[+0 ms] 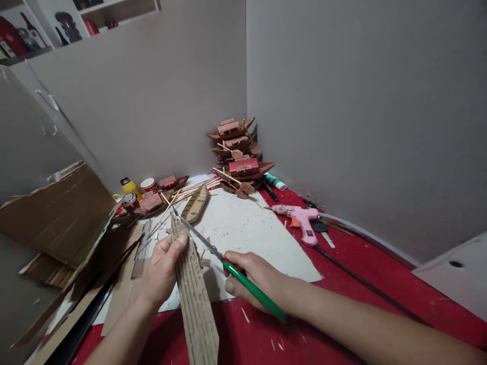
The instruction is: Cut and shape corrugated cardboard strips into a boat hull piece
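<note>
My left hand is closed around the upper part of a long strip of corrugated cardboard, thumb lying on its ridged face. In my right hand are scissors with green handles. Their metal blades point up and left, meeting the far end of the strip; whether they are apart there I cannot make out. Just beyond the strip a small flat cardboard boat hull rests on a white sheet. Small cardboard scraps lie beside the strip.
Several finished model boats are stacked in the corner. A pink glue gun lies right, its cord trailing forward. At left are large cardboard pieces, a clear ruler, a boat, a yellow bottle and thin sticks.
</note>
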The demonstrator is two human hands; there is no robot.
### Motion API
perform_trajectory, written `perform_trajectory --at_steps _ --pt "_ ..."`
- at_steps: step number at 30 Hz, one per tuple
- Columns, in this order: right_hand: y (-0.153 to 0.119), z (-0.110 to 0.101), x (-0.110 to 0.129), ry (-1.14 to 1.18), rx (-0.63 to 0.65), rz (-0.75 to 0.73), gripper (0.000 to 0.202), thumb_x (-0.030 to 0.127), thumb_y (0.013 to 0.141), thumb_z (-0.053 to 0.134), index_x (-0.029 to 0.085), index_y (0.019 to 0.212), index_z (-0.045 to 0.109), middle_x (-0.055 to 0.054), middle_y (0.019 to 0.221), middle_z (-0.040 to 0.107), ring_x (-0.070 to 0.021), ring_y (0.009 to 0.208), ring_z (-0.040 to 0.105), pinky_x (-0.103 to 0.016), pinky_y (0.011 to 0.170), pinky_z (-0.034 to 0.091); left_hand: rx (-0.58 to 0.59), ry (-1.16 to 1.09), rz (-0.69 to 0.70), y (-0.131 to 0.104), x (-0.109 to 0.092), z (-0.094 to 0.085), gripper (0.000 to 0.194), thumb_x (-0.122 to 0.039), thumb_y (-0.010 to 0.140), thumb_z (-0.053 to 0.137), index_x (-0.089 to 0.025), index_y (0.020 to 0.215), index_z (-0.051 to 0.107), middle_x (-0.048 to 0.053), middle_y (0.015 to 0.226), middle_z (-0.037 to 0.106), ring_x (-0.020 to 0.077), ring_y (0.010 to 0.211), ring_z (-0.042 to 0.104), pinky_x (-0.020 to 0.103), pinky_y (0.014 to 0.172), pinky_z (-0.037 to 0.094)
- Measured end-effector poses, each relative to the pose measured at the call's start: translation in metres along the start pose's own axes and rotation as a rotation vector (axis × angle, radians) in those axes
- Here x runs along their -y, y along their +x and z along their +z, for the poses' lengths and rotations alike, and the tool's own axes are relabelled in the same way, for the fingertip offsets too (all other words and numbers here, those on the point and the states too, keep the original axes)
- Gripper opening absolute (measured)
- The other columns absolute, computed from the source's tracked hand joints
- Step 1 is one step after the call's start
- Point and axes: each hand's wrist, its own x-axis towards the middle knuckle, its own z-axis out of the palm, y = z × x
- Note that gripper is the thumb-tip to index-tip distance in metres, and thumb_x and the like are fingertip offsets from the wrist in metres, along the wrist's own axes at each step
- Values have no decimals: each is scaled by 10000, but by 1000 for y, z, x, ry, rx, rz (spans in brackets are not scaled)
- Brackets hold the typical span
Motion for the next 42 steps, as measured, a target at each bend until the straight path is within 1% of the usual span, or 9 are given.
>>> perform_trajectory --at_steps 5,11,14,19,24,30,34,38,42 --pt "1 -2 2 -1 10 -9 387 560 847 476 185 754 436 30 626 469 -98 549 402 -207 538 319 109 42 -24 1 5 -3 313 -451 757 642 -160 679 557 9 511 606 121 421 543 213 419 444" --pt "1 -2 3 22 10 18 399 567 842 482 185 737 432 35 610 464 -93 541 390 -199 520 309 143 7 -32 5 7 -6 279 -416 759 659 -158 707 567 2 549 616 106 444 547 204 446 455" --pt "1 -2 2 -13 -2 15 403 573 834 487 188 735 421 38 606 450 -91 534 370 -203 516 297 150 -22 -53 5 7 -6 261 -394 747 678 -156 707 578 -24 516 577 88 420 520 184 419 432" --pt "0 -1 1 -67 6 31 395 578 830 491 189 782 442 29 627 487 -98 543 395 -214 536 304 172 -34 -62 8 11 -6 279 -409 744 676 -159 677 572 -11 525 602 96 423 530 197 423 443" --pt "-1 0 0 -35 4 55 408 583 831 492 187 750 441 32 609 486 -90 525 392 -204 517 299 170 -29 -63 10 15 -5 278 -414 734 686 -163 679 579 -18 524 599 96 430 537 192 432 437" --pt "0 1 2 1 2 62 416 590 822 498 187 736 437 35 600 469 -90 523 381 -200 514 305 166 -50 -68 9 15 -4 288 -415 709 704 -160 664 579 -17 516 591 97 427 531 196 431 437" --pt "0 0 4 -69 4 43 395 578 821 500 195 764 424 25 626 489 -103 538 394 -213 531 306 178 -42 -54 8 14 -4 296 -429 719 692 -164 663 572 -11 497 596 104 415 534 197 421 434" --pt "0 -2 4 -160 9 64 374 569 831 485 202 794 422 16 647 520 -113 544 404 -227 539 294 159 -39 -48 8 14 -6 306 -429 713 696 -164 654 557 -17 495 590 96 407 524 190 418 425" --pt "-1 -3 3 -157 17 72 375 572 835 481 203 795 429 8 665 545 -118 558 432 -227 549 306 161 -23 -53 9 15 -6 302 -430 725 684 -165 670 549 -12 499 594 101 413 531 195 426 432"
